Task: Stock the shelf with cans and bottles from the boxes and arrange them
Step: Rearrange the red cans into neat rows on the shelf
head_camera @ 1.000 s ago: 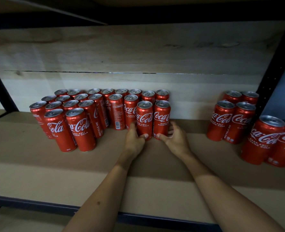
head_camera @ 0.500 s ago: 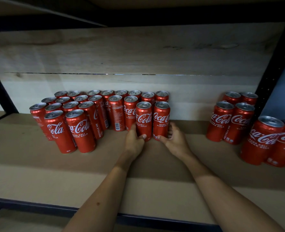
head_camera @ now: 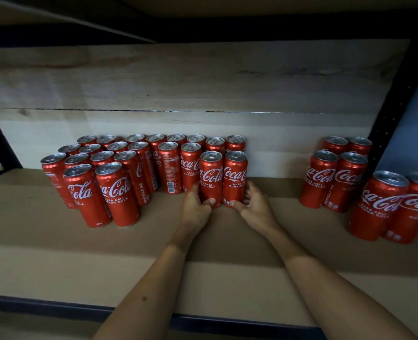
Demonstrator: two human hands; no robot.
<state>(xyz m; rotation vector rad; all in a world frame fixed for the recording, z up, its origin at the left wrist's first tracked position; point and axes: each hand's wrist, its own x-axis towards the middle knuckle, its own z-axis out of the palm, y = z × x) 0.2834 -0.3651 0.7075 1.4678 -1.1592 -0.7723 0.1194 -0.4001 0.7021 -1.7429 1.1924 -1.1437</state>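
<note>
Both hands [head_camera: 225, 212] around two cans [head_camera: 224, 179]

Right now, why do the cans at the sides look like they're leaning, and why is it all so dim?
Head view: the wide-angle lens bends the edges, so the left cans and the far-right cans appear to splay outward, while the two cans held by the left hand and right hand look upright. Lighting is low; the shelf above is dark, and can tops show soft glints.

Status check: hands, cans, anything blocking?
Left hand and right hand each grip a can low. Both upright beside main block. Nothing blocking.
</note>
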